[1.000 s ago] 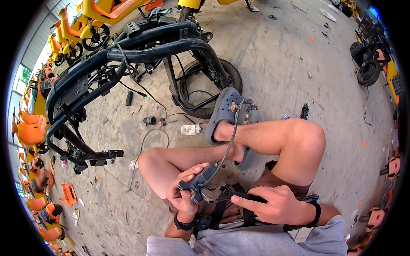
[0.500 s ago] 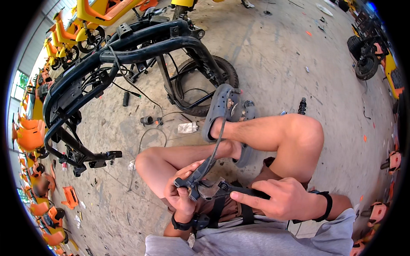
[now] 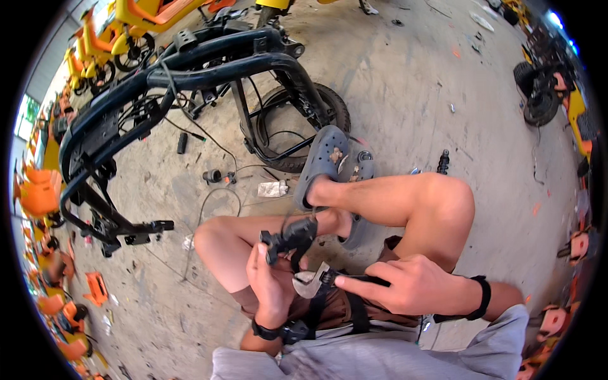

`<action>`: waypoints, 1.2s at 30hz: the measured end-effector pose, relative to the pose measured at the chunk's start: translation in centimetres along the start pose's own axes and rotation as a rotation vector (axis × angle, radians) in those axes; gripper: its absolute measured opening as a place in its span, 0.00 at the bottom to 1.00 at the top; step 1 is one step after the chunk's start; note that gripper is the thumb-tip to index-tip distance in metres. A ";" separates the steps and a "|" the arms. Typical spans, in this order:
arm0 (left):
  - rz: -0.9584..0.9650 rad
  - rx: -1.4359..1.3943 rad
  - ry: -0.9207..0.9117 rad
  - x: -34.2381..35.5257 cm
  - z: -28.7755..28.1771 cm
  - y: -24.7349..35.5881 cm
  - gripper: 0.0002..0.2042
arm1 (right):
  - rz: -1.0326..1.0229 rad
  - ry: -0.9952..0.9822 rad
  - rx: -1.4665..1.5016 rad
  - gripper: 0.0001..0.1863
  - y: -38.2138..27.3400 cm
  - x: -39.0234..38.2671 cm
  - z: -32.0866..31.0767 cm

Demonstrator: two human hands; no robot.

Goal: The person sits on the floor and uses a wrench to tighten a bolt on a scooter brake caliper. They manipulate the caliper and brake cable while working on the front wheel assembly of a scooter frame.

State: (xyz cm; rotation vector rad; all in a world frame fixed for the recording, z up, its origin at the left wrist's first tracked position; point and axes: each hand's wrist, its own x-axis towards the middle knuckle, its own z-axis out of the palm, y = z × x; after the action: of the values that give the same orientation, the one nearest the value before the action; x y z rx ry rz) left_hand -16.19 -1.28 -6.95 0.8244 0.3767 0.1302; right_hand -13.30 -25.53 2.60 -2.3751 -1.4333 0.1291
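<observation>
Wrench setting appears in hand: the left hand (image 3: 269, 286) grasps the black lever assembly (image 3: 296, 235) above the lap (image 3: 342, 309), the right hand (image 3: 411, 285) grips 1 adjustable wrench (image 3: 308, 287) just beside it, and the next move likely calls for alignment.

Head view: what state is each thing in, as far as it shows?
Left hand: closed on the black part
Black part: held, off the floor
Right hand: closed on the adjustable wrench, index finger extended
Adjustable wrench: held, jaws parted
Black frame: bare, without body panels
Grey clogs: worn on the feet
Shock absorber: loose on the floor
</observation>
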 end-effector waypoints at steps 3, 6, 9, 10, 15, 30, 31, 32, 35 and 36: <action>-0.084 -0.182 0.048 1.1 -0.5 -0.4 0.16 | 0.221 0.148 0.356 0.28 -0.2 -1.0 2.5; -0.111 -0.083 0.030 1.2 -0.2 -0.1 0.15 | 0.625 0.078 1.052 0.25 -1.5 -0.3 2.6; -0.008 -0.031 0.008 0.9 -0.1 -0.6 0.14 | 0.781 0.018 1.284 0.25 -2.6 0.4 3.7; 0.042 -0.021 0.008 0.7 0.1 -0.6 0.14 | 0.762 0.015 1.303 0.25 -2.7 0.7 4.0; 0.214 0.090 0.035 0.5 -0.2 -1.4 0.13 | 0.685 0.026 1.191 0.25 -3.4 1.3 4.8; 0.478 0.252 -0.012 0.3 -0.4 -2.9 0.14 | 0.633 0.075 1.323 0.27 -3.6 1.1 5.4; 0.475 0.273 -0.009 0.3 -0.7 -2.9 0.14 | 0.650 0.055 1.395 0.26 -3.4 1.2 5.0; 0.471 0.294 -0.006 0.2 -1.0 -2.9 0.14 | 0.666 0.033 1.467 0.26 -3.4 1.2 4.7; 0.497 0.364 0.027 0.3 -1.6 -3.2 0.13 | 0.692 0.029 1.607 0.28 -3.6 1.0 5.1; 0.503 0.381 0.030 0.2 -2.0 -3.4 0.13 | 0.688 0.045 1.458 0.28 -4.0 0.9 5.8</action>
State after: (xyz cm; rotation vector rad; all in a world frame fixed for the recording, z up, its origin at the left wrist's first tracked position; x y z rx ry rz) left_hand -16.82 -2.14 -10.73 1.2852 0.2163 0.5515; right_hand -17.67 -21.56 -1.26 -1.3992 -0.1329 0.9051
